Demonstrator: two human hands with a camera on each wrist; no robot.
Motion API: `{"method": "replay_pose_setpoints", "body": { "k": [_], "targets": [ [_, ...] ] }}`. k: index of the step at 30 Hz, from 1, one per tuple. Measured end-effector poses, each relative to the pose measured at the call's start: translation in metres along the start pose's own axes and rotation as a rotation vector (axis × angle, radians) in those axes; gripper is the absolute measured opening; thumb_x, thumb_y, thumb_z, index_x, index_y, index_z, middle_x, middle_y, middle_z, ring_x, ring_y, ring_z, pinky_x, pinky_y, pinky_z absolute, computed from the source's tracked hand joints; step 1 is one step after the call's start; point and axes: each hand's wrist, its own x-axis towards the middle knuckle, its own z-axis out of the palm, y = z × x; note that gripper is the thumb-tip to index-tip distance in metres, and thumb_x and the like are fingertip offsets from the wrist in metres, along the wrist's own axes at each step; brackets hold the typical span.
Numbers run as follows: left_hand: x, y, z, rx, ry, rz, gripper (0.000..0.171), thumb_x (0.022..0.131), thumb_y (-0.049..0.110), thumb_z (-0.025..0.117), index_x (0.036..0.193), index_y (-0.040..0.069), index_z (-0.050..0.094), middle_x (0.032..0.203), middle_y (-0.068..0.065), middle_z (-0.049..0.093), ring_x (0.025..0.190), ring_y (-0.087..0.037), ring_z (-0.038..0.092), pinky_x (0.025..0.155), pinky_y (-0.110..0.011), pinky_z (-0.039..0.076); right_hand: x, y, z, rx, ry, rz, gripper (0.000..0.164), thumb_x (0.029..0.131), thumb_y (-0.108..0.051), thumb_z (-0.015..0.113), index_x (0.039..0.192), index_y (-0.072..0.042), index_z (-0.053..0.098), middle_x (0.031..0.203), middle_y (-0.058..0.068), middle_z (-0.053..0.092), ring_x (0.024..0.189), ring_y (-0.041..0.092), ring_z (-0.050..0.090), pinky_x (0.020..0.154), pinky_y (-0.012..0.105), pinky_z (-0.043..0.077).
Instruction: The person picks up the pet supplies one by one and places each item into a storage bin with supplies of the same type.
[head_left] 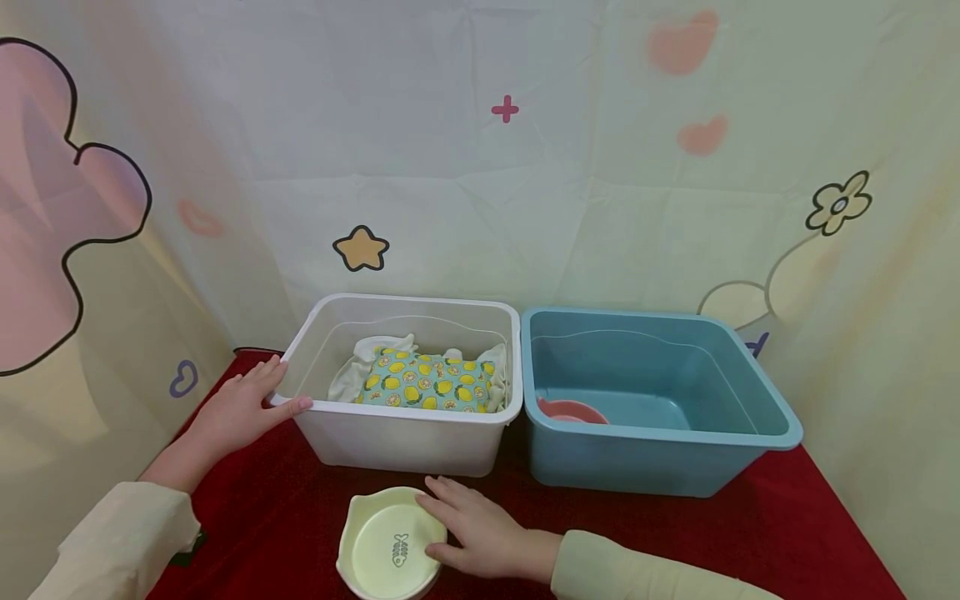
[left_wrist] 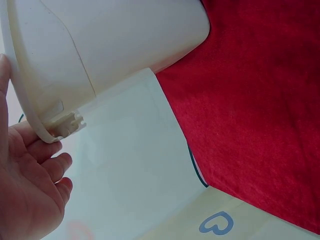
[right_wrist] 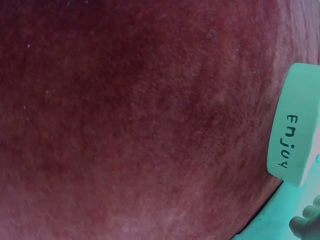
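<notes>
My left hand (head_left: 243,408) holds the left front corner of a white plastic bin (head_left: 405,437). In the left wrist view its thumb lies over the rim (left_wrist: 19,95), with the fingers under it. Inside the bin lie a blue lemon-print cushion (head_left: 427,383) and some white cloth (head_left: 348,379). My right hand (head_left: 483,533) is at the right side of a cream cat-eared bowl (head_left: 371,542) with a fishbone drawing inside, its fingers extended near the rim. "Enjoy" is written on the bowl's side (right_wrist: 290,142) in the right wrist view, where only fingertips (right_wrist: 305,225) show.
Right of the white bin stands a blue bin (head_left: 637,458), with a pink dish (head_left: 573,411) partly hidden behind its front wall. A red cloth (head_left: 270,517) covers the table. Behind the bins hangs a printed curtain (head_left: 427,217).
</notes>
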Motion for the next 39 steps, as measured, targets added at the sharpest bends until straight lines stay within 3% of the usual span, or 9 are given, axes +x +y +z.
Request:
{"method": "replay_pose_setpoints", "body": {
  "k": [39],
  "targets": [
    [-0.001, 0.002, -0.002, -0.014, -0.012, -0.01, 0.09, 0.079, 0.062, 0.047, 0.138, -0.001, 0.022, 0.141, -0.03, 0.019, 0.124, -0.052, 0.021, 0.092, -0.069, 0.021, 0.005, 0.0, 0.021, 0.099, -0.046, 0.151, 0.066, 0.086, -0.045, 0.05, 0.138, -0.011, 0.029, 0.146, 0.006, 0.025, 0.133, 0.021, 0.026, 0.104, 0.035, 0.033]
  ]
}}
